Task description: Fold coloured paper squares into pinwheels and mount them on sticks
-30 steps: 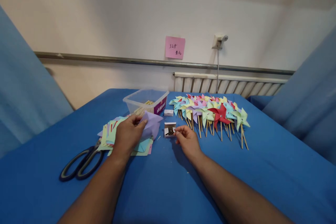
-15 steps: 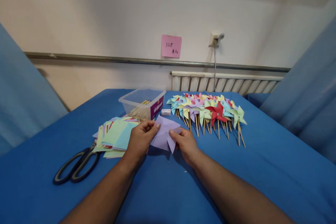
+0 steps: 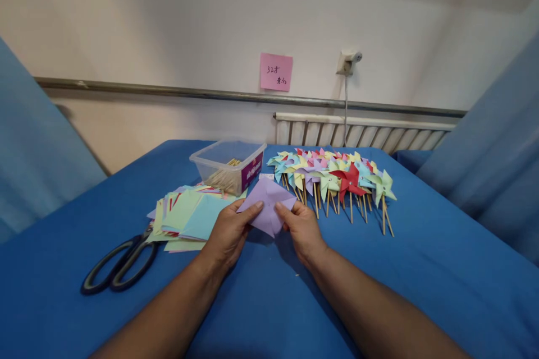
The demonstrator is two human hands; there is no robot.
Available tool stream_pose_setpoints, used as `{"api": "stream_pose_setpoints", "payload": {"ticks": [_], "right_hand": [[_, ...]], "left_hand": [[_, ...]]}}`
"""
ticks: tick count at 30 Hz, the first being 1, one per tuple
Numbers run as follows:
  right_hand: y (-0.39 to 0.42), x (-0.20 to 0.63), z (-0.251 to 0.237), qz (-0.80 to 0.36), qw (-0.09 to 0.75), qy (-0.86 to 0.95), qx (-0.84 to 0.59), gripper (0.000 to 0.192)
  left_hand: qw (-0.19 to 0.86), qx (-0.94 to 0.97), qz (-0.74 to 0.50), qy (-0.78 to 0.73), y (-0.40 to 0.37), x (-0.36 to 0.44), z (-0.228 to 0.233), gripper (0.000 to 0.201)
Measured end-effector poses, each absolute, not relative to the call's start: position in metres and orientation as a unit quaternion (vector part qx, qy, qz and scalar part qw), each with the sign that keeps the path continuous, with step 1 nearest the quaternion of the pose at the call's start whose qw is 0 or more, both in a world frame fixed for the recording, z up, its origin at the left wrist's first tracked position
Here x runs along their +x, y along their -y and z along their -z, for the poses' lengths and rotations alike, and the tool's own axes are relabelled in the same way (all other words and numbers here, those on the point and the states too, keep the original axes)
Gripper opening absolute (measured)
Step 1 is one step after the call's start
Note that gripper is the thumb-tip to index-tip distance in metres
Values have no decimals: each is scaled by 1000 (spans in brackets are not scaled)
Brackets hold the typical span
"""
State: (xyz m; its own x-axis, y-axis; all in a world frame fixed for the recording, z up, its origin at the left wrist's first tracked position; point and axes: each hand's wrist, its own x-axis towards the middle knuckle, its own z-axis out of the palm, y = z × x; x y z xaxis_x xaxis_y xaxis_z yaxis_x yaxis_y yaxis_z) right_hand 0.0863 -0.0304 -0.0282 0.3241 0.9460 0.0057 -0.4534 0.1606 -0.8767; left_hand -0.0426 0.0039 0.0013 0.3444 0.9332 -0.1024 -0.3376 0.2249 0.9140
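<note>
Both of my hands hold one lilac paper square (image 3: 268, 205) with cut flaps, just above the blue table (image 3: 269, 303). My left hand (image 3: 229, 233) pinches its left edge. My right hand (image 3: 302, 228) pinches its right side. To the left of my left hand lies a loose stack of coloured paper squares (image 3: 189, 216). Beyond the lilac paper, a row of finished paper pinwheels on wooden sticks (image 3: 332, 179) lies on the table.
Black scissors (image 3: 118, 263) lie at the left. A clear plastic tub (image 3: 229, 165) with wooden sticks stands behind the stack. Blue fabric (image 3: 484, 151) hangs at both sides. On the wall are a pink note (image 3: 275, 72), a pipe and a radiator.
My left hand lifted the lilac paper from the stack to the middle, and my right hand left the small white box and took the paper's right side. The box is now hidden.
</note>
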Motion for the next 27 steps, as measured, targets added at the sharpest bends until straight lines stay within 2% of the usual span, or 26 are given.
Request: {"api": "stream_pose_setpoints", "payload": {"ticks": [10, 16, 21, 24, 27], "right_hand": [[25, 90, 41, -493, 695, 283, -441, 34], [26, 89, 37, -516, 693, 277, -420, 33], [30, 87, 35, -511, 665, 328, -434, 36], [31, 86, 37, -476, 650, 379, -456, 35], [33, 86, 38, -386, 678, 399, -481, 24]], "left_hand": [[729, 421, -437, -318, -4, -43, -3, 26], [718, 461, -411, -320, 1, -38, -1, 32], [705, 446, -435, -339, 2, -35, -1, 29], [704, 418, -462, -341, 0, -36, -1, 26], [707, 377, -496, -335, -2, -37, -2, 27]]}}
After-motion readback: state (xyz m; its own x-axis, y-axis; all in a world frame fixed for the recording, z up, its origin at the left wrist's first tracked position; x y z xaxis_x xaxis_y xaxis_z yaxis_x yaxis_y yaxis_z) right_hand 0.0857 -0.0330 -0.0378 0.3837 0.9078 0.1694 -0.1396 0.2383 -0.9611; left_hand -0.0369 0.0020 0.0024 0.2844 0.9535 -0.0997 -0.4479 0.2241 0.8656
